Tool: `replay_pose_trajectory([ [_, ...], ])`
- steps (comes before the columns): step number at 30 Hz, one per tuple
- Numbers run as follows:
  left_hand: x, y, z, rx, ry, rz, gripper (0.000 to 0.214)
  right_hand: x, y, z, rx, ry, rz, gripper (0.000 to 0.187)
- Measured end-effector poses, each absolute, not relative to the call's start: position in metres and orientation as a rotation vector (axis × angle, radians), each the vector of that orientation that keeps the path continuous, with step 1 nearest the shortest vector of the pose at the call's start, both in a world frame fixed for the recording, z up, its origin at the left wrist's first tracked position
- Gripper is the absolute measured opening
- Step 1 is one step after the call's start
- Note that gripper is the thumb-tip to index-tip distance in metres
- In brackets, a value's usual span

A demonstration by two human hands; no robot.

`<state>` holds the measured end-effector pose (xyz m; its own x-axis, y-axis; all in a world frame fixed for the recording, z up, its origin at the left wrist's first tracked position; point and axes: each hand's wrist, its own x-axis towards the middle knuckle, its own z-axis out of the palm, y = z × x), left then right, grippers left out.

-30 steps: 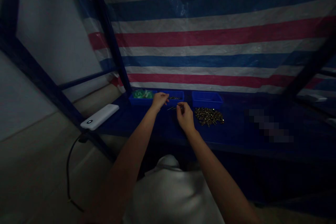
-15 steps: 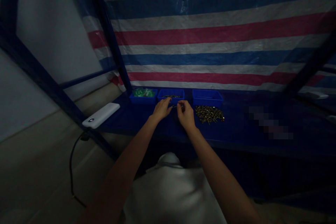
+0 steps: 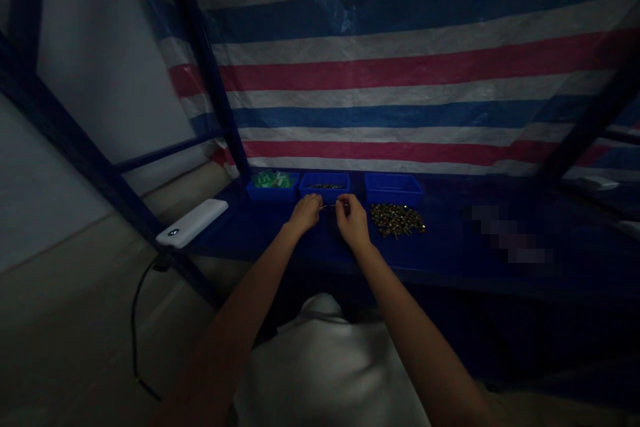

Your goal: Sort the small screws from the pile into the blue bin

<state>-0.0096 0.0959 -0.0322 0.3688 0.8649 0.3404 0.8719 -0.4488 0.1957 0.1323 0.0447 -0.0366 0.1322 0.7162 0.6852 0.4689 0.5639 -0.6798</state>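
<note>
Above the table's front half, my left hand (image 3: 306, 215) is closed, its fingertips pinched on one end of a thin metal rod (image 3: 328, 206). My right hand (image 3: 354, 221), also closed in a pinch, has its fingertips at the rod's other end. The rod lies roughly level between the hands; the dim light hides its exact kind. Just behind them stands a blue bin (image 3: 325, 193) with thin metal pieces inside. To the right of my right hand lies a pile of small brass-coloured metal parts (image 3: 397, 220).
A blue bin (image 3: 273, 194) with green plastic packets stands at back left, another blue bin (image 3: 393, 195) behind the pile. A white power bank-like device (image 3: 193, 223) with a black cable lies at the left edge. Blue frame posts and a striped sheet (image 3: 380, 73) enclose the table.
My left hand's fingers have drawn in from a more stretched pose and now pinch the rod's end. The right hand has stayed in nearly the same place.
</note>
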Motion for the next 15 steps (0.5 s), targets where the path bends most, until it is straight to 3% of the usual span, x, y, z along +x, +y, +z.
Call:
replay_pose_trajectory([
  [5, -0.018, 0.089, -0.032, -2.58, -1.702, -0.826, 0.013, 0.132, 0.044, -0.037, -1.059, -1.529, 0.234, 0.018],
  [15, 0.004, 0.049, -0.029, -2.61, -1.664, -1.612, 0.007, 0.129, 0.043, -0.037, -1.015, -1.626, 0.32, 0.023],
])
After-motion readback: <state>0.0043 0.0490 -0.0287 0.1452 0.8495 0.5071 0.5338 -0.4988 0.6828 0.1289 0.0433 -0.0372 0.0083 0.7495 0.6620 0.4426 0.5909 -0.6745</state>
